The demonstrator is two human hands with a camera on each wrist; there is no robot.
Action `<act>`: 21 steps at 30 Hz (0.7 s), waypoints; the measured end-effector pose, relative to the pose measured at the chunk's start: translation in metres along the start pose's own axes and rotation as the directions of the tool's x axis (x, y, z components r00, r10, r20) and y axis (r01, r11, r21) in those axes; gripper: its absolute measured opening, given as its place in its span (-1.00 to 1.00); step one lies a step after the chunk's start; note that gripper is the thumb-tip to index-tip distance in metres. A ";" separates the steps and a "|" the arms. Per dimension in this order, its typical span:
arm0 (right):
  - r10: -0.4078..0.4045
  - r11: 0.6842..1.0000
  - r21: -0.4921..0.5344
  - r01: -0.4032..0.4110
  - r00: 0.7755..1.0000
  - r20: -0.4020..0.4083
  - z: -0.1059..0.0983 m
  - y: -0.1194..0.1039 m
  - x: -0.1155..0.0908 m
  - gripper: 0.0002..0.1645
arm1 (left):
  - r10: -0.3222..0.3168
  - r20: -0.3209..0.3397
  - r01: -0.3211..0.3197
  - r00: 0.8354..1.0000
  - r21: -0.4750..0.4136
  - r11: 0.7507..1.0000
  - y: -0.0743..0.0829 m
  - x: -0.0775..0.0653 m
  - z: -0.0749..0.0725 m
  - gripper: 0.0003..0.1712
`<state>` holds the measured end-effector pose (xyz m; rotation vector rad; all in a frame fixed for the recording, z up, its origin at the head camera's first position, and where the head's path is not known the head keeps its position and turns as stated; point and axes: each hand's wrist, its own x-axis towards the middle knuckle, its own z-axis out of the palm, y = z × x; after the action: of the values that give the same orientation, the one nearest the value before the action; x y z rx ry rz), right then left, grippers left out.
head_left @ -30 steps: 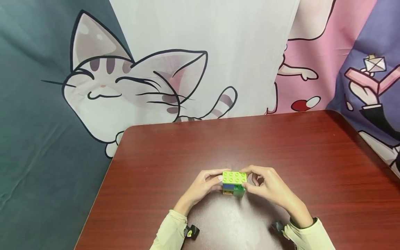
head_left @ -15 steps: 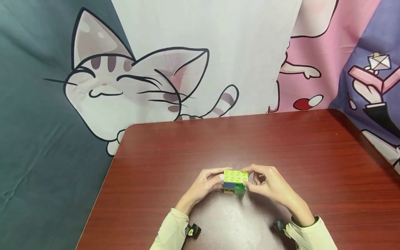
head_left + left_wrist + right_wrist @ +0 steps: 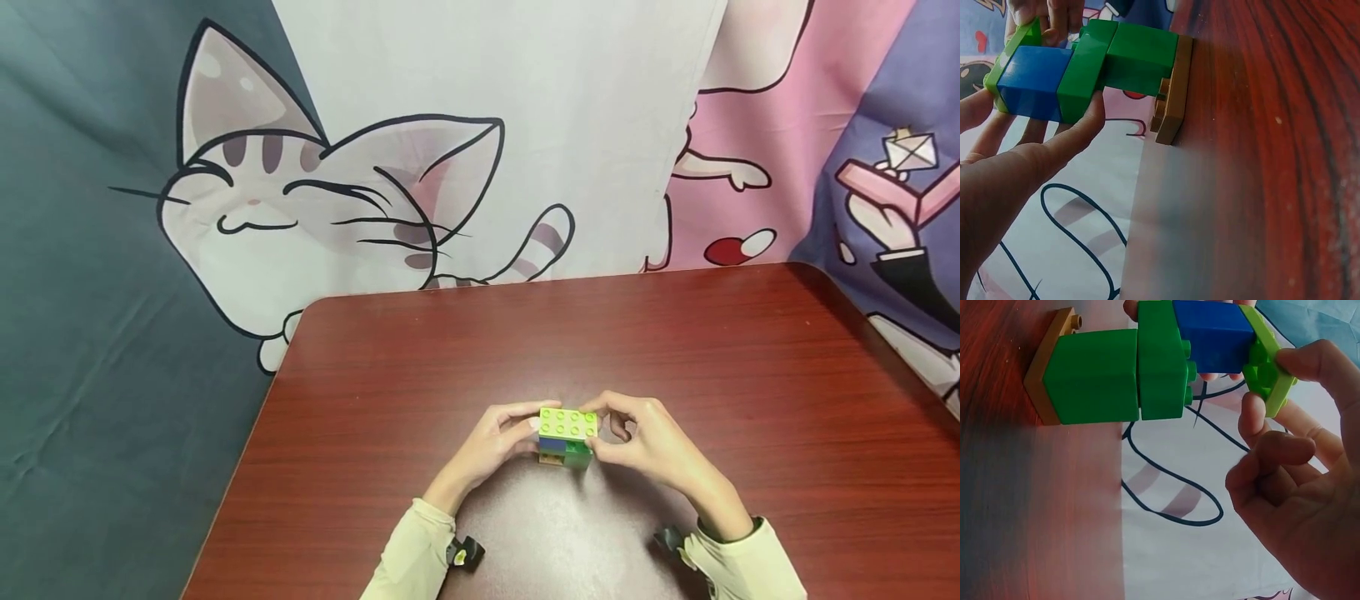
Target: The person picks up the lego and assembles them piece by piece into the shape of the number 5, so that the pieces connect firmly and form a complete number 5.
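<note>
A stack of toy building bricks stands upright on the table, between both hands. Its thin lime green plate (image 3: 567, 423) lies on top, studs up. Below it, the left wrist view shows a blue brick (image 3: 1034, 81), a flat green brick (image 3: 1088, 72), a taller green brick (image 3: 1143, 57) and a brown plate (image 3: 1175, 94) at the bottom. My left hand (image 3: 483, 450) grips the upper stack from the left, touching the blue and flat green bricks. My right hand (image 3: 656, 437) pinches the lime plate's right end, which overhangs the blue brick.
The dark red wooden table (image 3: 420, 367) has rounded far corners. Behind it hangs a cloth backdrop (image 3: 585, 100) printed with a cartoon cat. Small black devices, such as the left one (image 3: 467, 552), sit at both sleeve cuffs.
The head view has shifted slightly, so hands and stack appear a little further right. Both hands keep the same hold on the bricks.
</note>
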<state>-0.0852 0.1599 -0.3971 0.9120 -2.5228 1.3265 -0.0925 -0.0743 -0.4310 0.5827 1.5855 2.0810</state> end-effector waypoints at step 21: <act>0.048 0.999 -0.011 -0.048 0.999 0.005 0.000 -0.003 -0.002 -0.58 | 0.015 -0.027 -0.013 1.000 0.046 0.999 0.000 0.001 0.005 -0.55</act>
<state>-0.0822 0.1591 -0.3960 0.8595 -2.5687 1.3237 -0.0909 -0.0701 -0.4295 0.5845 1.6526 2.0764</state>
